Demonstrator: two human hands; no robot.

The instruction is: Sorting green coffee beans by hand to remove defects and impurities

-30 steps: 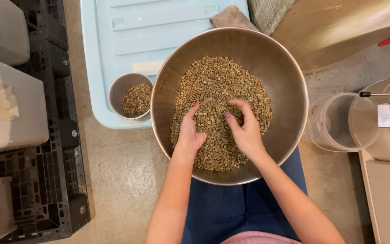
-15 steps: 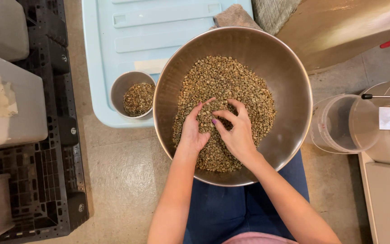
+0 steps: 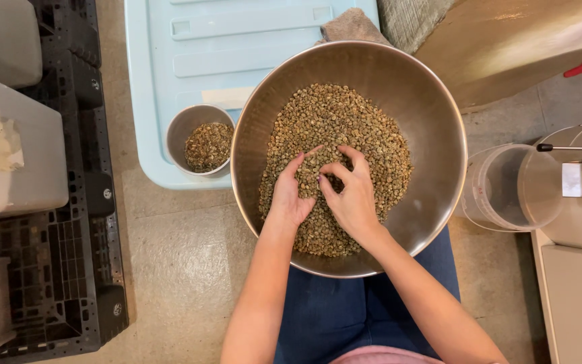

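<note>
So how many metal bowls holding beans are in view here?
2. The large steel bowl rests on the person's lap, with the left hand and right hand in its beans. The small metal bowl sits on the pale blue lid to its left.

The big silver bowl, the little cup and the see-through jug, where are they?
big silver bowl [image 3: 432,114]: head view, bare inner wall.
little cup [image 3: 182,125]: head view, inside wall above the beans.
see-through jug [image 3: 500,189]: head view, clear side.
</note>
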